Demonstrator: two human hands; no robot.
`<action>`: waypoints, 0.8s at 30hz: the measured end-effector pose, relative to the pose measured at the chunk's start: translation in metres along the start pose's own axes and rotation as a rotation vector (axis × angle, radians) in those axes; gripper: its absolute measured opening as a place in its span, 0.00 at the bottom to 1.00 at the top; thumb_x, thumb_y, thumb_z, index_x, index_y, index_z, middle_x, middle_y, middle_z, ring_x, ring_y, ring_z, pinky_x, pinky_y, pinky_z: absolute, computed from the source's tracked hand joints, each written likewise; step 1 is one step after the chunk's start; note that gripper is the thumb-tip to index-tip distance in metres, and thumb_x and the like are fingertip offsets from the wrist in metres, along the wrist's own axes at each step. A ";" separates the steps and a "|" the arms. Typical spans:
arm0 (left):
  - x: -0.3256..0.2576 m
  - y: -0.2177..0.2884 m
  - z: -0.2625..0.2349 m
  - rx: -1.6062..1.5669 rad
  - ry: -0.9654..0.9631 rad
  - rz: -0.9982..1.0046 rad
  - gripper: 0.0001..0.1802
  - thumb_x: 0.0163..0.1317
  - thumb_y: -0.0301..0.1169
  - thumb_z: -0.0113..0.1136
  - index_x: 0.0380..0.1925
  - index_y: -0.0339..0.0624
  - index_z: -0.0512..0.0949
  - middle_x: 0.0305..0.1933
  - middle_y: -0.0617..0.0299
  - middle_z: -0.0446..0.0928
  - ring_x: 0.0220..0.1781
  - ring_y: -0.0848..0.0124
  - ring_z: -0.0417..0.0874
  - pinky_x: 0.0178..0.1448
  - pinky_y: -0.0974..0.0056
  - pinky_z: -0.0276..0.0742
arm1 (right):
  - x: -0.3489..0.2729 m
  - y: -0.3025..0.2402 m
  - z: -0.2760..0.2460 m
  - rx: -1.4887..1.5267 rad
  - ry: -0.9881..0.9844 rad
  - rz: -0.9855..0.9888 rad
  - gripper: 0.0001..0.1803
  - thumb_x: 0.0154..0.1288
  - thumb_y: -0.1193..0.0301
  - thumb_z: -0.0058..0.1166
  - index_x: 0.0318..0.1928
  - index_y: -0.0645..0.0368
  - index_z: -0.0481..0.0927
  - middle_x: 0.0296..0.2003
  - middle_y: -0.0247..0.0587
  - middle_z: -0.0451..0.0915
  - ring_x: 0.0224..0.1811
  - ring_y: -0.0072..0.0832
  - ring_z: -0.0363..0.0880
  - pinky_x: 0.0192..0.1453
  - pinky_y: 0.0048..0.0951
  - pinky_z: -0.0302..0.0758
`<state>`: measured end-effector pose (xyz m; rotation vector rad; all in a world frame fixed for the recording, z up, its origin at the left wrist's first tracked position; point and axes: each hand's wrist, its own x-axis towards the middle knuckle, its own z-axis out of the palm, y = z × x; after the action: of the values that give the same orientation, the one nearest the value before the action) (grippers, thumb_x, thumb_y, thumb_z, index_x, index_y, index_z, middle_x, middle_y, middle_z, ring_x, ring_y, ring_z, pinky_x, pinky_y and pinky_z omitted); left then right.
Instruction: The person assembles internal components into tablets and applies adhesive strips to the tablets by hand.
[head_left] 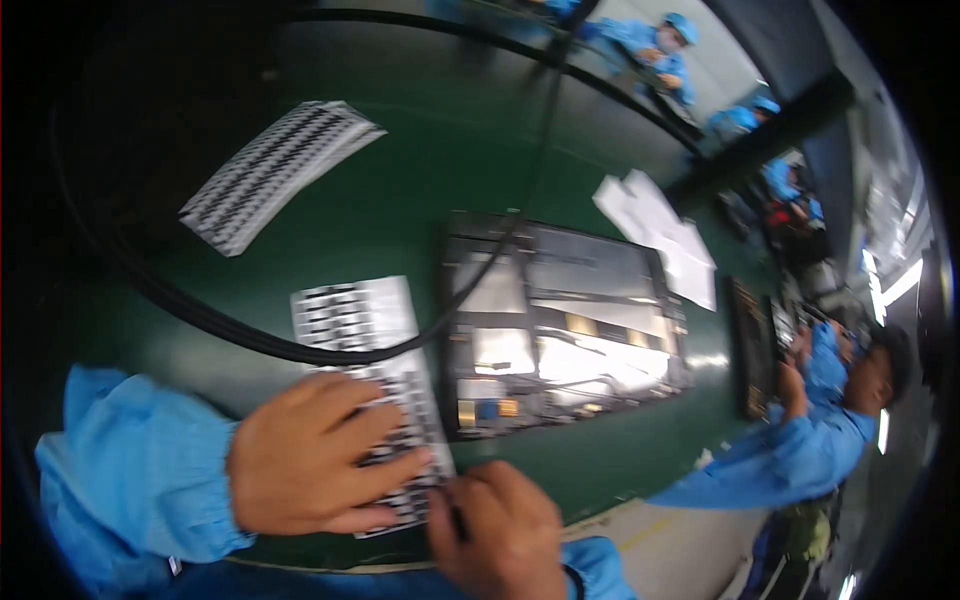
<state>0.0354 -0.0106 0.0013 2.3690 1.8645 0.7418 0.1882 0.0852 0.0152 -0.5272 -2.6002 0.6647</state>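
A white sheet (393, 305) with rows of small black pieces, likely stickers, lies on the green table. My left hand (305, 460) rests flat across its lower half, fingers spread. By the sheet's lower right corner, my right hand (505, 530) has its fingers curled in a pinch. Something dark shows between its thumb and forefinger, too blurred to name. Right of the sheet lies a flat, dark-framed electronic panel (590, 275) with shiny silver areas and small parts along its near edge.
Another sheet of black pieces (285, 170) lies at the far left. White papers (660, 235) are beyond the panel. A black cable (215, 320) arcs across the view above the table. On the right, a co-worker in blue (790, 455) handles a dark unit (748, 345).
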 end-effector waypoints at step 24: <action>0.003 0.014 -0.013 0.091 -0.112 -0.127 0.24 0.42 0.47 0.61 0.41 0.52 0.75 0.42 0.56 0.68 0.44 0.58 0.70 0.44 0.56 0.69 | -0.002 0.004 -0.012 0.012 -0.085 -0.173 0.04 0.45 0.78 0.47 0.21 0.65 0.68 0.21 0.47 0.65 0.24 0.38 0.67 0.28 0.32 0.67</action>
<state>0.0433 -0.0150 0.0179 2.2639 2.0191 0.5131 0.1961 0.0921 0.0220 -0.2713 -2.6803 0.6572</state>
